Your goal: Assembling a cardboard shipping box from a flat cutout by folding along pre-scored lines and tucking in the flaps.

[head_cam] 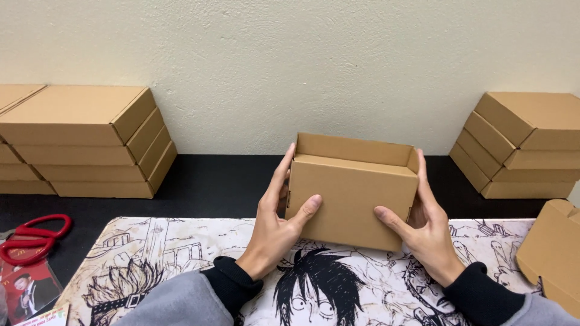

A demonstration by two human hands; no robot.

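I hold a small brown cardboard box [350,196] between both hands above a desk mat [181,241] printed with black-and-white cartoon figures. My left hand [275,223] grips the box's left side, thumb pressed on its front face. My right hand [426,232] grips the right side, thumb also on the front. The box is tilted toward me, its top open with a flap standing up at the back. Grey sleeves with black cuffs cover both wrists.
A stack of closed cardboard boxes [84,142] sits at the back left against the wall, another stack [522,145] at the back right. Part of one more box [553,256] lies at the right edge. Red scissors [33,236] lie at the left on the black tabletop.
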